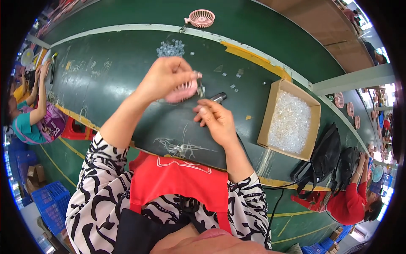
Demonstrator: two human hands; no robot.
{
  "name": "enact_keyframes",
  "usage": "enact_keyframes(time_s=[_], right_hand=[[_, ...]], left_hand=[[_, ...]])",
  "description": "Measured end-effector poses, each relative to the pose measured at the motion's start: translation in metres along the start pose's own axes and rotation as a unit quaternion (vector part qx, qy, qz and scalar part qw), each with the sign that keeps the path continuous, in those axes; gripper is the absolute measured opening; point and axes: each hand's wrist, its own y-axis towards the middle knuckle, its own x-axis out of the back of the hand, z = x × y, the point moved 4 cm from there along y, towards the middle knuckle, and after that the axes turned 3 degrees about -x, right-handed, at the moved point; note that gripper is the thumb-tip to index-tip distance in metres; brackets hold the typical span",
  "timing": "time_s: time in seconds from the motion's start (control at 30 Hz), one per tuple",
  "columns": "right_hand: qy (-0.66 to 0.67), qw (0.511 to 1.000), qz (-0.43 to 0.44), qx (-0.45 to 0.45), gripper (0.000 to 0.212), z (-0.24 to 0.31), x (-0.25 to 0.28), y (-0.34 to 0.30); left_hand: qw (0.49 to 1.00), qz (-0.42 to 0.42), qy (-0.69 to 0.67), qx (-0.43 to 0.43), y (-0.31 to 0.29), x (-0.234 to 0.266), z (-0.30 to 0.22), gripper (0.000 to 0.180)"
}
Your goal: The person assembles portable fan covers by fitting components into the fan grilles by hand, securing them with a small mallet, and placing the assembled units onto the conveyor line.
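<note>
My left hand (165,80) is closed on a pink round fan housing (182,91) with slatted vents, its fingertips pinching the small end piece at the upper right. Just below that end, a small clear piece (201,90) shows between my two hands. My right hand (216,120) is close by on the right, thumb and fingers bent together; whether something small is between them is hidden. A black cylindrical tool (219,98) shows just behind its fingers, and I cannot tell if they touch it. A pile of small clear plastic pieces (170,48) lies beyond my left hand.
A cardboard box (264,122) full of clear pieces stands on the right of the green worktable (110,76). Loose clear pieces (233,86) lie before it. Another pink fan housing (201,18) is on the belt beyond. Black bags (327,148) and co-workers (351,199) are farther off.
</note>
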Motion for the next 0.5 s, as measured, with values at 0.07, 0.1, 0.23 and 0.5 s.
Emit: enact_keyframes(time_s=[0.07, 0.1, 0.23, 0.5], right_hand=[[-0.029, 0.999, 0.012, 0.007, 0.029, -0.007, 0.0, 0.0], [-0.06, 0.998, 0.027, 0.011, 0.026, -0.009, -0.002, -0.001], [-0.097, 0.994, 0.021, 0.038, 0.022, -0.007, -0.006, 0.0], [-0.144, 0.988, 0.004, 0.061, 0.02, -0.003, -0.009, 0.006]], left_hand=[[0.998, -0.026, 0.05, -0.017, 0.027, -0.009, -0.028, 0.017], [0.989, -0.052, 0.075, -0.12, 0.046, -0.015, -0.031, 0.02], [0.895, -0.094, 0.191, -0.391, 0.095, -0.036, -0.032, 0.021], [0.913, -0.157, 0.222, -0.305, 0.054, 0.002, 0.007, 0.02]])
